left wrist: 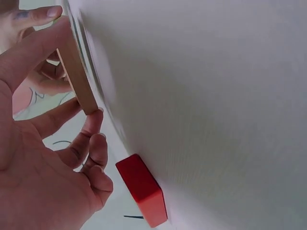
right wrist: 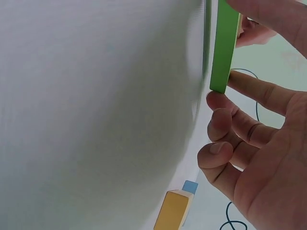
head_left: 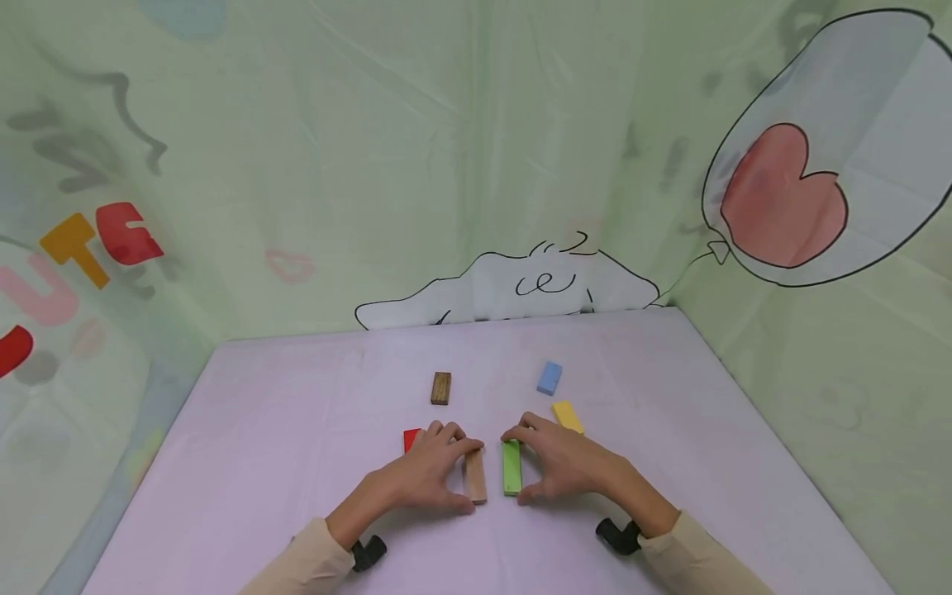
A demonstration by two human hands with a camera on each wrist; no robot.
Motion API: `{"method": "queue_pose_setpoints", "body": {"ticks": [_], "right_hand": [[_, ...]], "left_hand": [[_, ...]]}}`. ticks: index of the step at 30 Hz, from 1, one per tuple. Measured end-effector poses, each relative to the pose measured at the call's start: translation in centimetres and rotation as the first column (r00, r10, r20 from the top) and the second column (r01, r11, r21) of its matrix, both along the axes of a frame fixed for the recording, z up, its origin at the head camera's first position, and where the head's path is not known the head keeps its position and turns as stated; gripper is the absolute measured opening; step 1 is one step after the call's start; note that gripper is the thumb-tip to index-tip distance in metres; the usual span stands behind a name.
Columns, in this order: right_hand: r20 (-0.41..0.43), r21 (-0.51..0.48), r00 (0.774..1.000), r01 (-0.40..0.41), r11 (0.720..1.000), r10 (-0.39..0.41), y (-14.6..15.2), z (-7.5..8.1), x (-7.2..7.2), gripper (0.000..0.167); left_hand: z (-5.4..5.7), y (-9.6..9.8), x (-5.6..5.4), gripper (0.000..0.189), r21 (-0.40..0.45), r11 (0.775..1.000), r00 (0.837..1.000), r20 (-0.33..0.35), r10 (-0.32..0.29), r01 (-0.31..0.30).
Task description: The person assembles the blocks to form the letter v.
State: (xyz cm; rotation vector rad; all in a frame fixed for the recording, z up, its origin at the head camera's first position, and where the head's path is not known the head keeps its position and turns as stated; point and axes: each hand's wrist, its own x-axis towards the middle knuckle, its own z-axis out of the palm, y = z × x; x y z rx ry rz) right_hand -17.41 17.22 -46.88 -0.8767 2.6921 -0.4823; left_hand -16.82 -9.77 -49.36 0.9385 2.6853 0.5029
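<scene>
My left hand (head_left: 427, 471) pinches a plain wooden block (head_left: 475, 477) by its two ends, thumb at the near end and fingers at the far end. Opposite it, my right hand (head_left: 568, 459) grips a green block (head_left: 511, 468) in the same way. The two blocks lie side by side with a small gap between them. Just beyond the left hand is a red block (left wrist: 140, 187), partly covered by the fingers in the head view. A yellow block (head_left: 568, 416) sits past the right hand's knuckles.
Farther back on the pale cloth-covered table (head_left: 312, 397) lie a dark brown block (head_left: 441, 388) and a blue block (head_left: 549, 378). Printed fabric walls (head_left: 372, 165) rise at the table's back and sides.
</scene>
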Motion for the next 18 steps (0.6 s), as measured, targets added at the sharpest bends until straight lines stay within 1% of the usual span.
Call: {"method": "queue_pose_setpoints", "body": {"ticks": [3, 6, 9, 13, 18], "right_hand": [[-0.005, -0.008, 1.0, -0.006, 1.0, 0.006, -0.05, 0.02, -0.08, 0.077], [-0.001, -0.019, 1.0, 0.002, 1.0, -0.002, -0.19, 0.04, -0.17, 0.077], [0.006, -0.02, 1.0, 0.015, 1.0, -0.015, -0.39, -0.07, -0.3, 0.077], [-0.002, -0.009, 1.0, 0.024, 1.0, -0.024, -0.61, -0.35, -0.54, 0.077], [-0.026, -0.005, 0.999, 0.026, 1.0, -0.026, -0.85, -0.69, -0.79, 0.078]], "left_hand": [[-0.03, 0.21, -0.02, 0.08, 0.002, 1.0, 1.0, -0.003, 0.019, -0.019], [-0.22, 0.44, -0.14, 0.08, -0.005, 0.999, 0.999, -0.031, 0.041, -0.041], [-0.25, 0.52, -0.24, 0.08, -0.003, 0.997, 0.996, -0.056, 0.072, -0.072], [-0.06, 0.56, -0.31, 0.079, 0.005, 0.993, 0.991, -0.064, 0.114, -0.114], [-0.12, 0.71, -0.45, 0.079, 0.009, 0.991, 0.987, -0.092, 0.135, -0.135]]}}
